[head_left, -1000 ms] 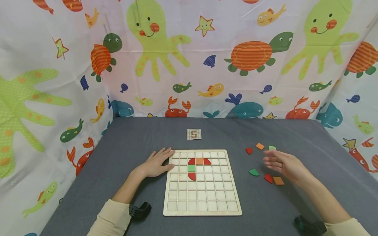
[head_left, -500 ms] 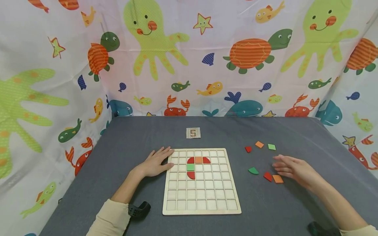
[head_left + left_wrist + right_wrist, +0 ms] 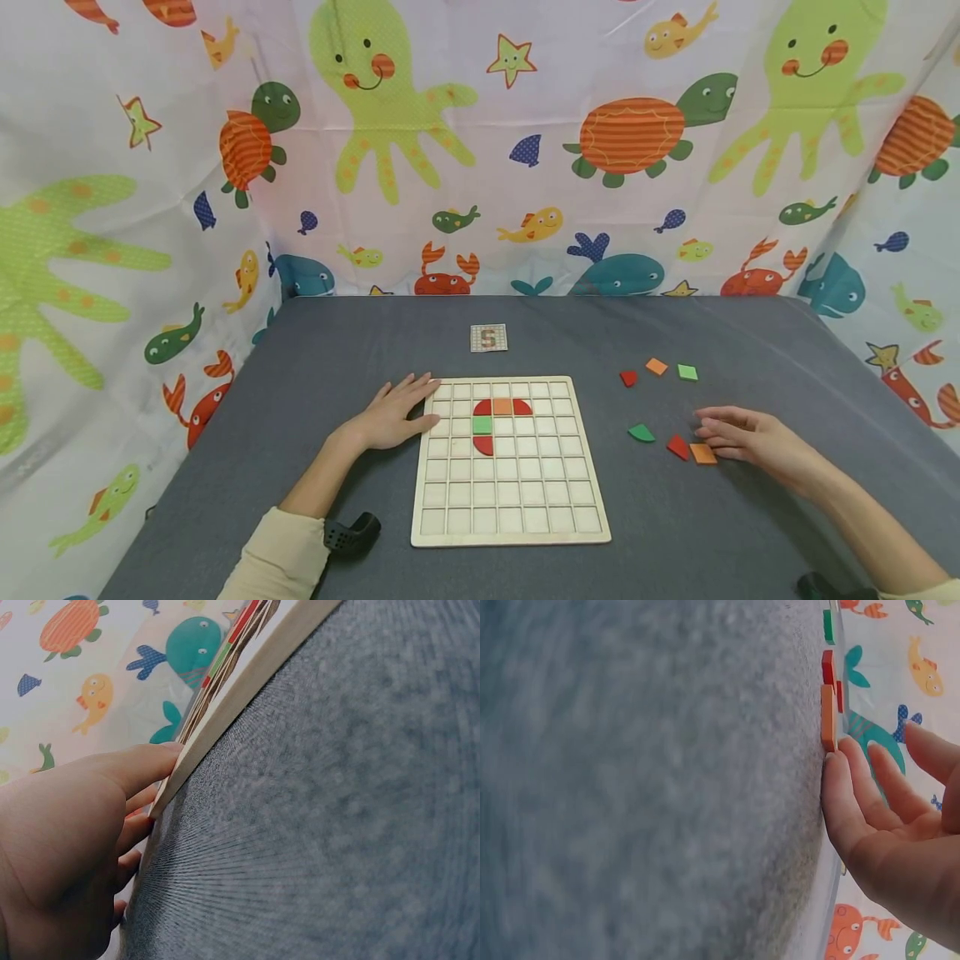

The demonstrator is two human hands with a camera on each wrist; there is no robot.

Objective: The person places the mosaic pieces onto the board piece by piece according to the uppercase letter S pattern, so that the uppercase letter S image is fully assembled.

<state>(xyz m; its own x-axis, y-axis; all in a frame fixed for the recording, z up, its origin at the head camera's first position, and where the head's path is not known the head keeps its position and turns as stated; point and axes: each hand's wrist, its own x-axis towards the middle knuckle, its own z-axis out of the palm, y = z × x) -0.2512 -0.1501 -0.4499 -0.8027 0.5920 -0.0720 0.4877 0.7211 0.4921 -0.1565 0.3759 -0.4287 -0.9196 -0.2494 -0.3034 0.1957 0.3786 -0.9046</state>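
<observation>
A pale wooden grid board lies on the grey cloth. My left hand rests at its upper left edge, thumb and fingertips touching the rim. On the grid sit a light green square, an orange square and several red quarter-round tiles. To the right of the board, my right hand is low over the cloth with loosely bent fingers. In the right wrist view its fingertips are at the end of a loose orange square tile, seemingly touching it. A red quarter-round tile lies just left of that square.
A dark green quarter-round tile lies nearer the board. Farther back are a small red tile, another orange square and a light green square tile. A small card with an S pattern lies behind the board. A printed curtain encloses the table.
My right hand has drawn back to the right and lower, off the light green square, and its fingertips have come to the nearer orange tile. The left hand stays on the board's edge.
</observation>
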